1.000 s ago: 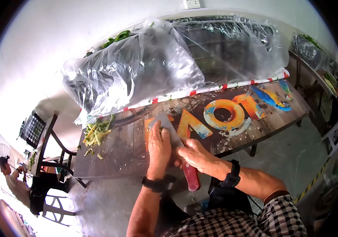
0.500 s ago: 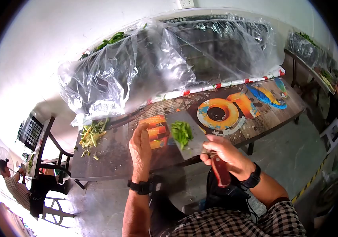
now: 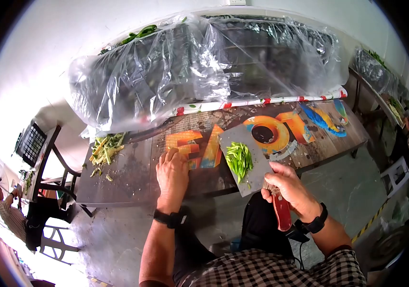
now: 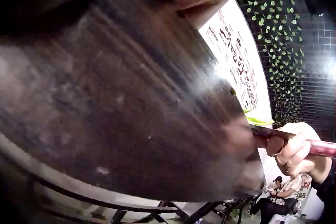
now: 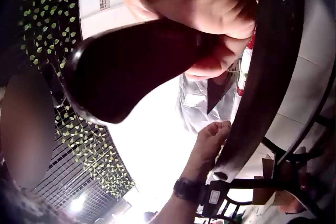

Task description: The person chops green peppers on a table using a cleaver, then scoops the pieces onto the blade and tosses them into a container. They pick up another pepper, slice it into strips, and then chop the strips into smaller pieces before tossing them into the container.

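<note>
My right hand (image 3: pixel 290 189) grips the red handle (image 3: pixel 282 215) of a cleaver, thumb toward the blade. The broad grey blade (image 3: pixel 259 167) lies flat side up over the table's front edge. A heap of sliced green pepper strips (image 3: pixel 239 161) rests on it; in the left wrist view a few green strips (image 4: pixel 260 121) show above the blade. To the left, my left hand (image 3: pixel 172 176) rests on the table with its fingers bent loosely down at the printed orange letters (image 3: pixel 183 141). Its fingertips are partly hidden under the hand.
Pale yellow-green trimmings (image 3: pixel 105 149) lie at the left end of the dark wooden table (image 3: pixel 123 184). Clear plastic sheeting (image 3: pixel 137 81) drapes a long raised mass at the back, above a red-and-white cloth edge (image 3: pixel 262 102). Another person (image 3: pixel 11 215) sits by a side table at far left.
The cleaver swung right and turned face up, bringing the green strips on its blade into view. My left hand came off the blade and lowered onto the table.
</note>
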{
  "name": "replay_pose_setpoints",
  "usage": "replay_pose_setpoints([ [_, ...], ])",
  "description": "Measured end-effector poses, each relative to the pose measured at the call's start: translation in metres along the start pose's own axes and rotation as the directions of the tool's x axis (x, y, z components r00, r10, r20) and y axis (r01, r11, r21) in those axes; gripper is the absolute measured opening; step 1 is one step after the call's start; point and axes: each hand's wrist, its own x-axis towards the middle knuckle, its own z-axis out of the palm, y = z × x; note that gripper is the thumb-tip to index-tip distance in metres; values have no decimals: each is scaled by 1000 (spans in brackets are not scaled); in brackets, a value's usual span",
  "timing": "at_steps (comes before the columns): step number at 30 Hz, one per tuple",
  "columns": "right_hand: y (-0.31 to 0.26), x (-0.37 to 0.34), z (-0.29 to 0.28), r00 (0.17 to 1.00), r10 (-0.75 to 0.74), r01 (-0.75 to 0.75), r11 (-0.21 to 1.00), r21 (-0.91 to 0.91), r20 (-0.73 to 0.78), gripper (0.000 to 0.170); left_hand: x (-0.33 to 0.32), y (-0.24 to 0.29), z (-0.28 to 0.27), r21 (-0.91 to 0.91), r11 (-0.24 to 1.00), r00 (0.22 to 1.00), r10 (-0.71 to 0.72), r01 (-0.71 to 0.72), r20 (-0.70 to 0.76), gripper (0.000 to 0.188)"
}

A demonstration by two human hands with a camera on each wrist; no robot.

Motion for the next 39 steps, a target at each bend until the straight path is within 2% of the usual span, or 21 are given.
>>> replay_pose_setpoints([
  [2,1,2,-2,999,-46,46,999,-13,-6,27,-1,1,0,14,1000,999,-25,25,29,10],
  [4,-4,-1,-5,999,-19,16,997,-74,-33,28,-1,4,-3,20,999,998,-47,46,50,9],
  [7,6,0,-9,999,-40,39,998,-55,-24,29,5,15,7,-178,981,996,-82,75,-29,5],
  [10,21,4,-5,1000,-25,24,999,-22,-12,28,10,35,14,-223,970,995,-96,100,31,4],
  [14,19,8,14,1000,13,-12,1000,-15,20,27,17,43,33,-307,950,999,-43,49,28,5],
  [15,17,8,17,999,22,-21,1000,-23,32,27,19,45,35,-301,953,999,-37,27,-26,8],
  [18,20,13,24,998,25,-23,999,-34,60,27,24,46,37,-324,946,999,-32,30,-2,12],
  [21,22,15,31,998,40,-38,999,-33,51,27,25,44,39,-444,896,1000,-4,0,-10,16],
  [24,24,14,35,998,29,-29,1000,-6,47,30,24,42,29,-520,846,991,-64,118,121,21],
  [29,25,12,37,999,11,-13,999,40,53,30,20,24,26,-572,802,982,-90,171,166,22],
  [32,31,13,38,997,-1,-5,997,72,76,30,17,42,16,-656,726,976,-107,205,187,24],
  [35,35,12,35,998,13,-27,977,211,66,28,16,43,4,-708,652,963,-188,270,194,25],
  [38,27,5,25,998,35,-51,956,290,59,28,14,22,4,-691,708,987,-151,145,53,24],
  [39,23,2,22,998,30,-42,963,265,50,27,13,27,-9,-543,809,975,-188,224,122,23],
])
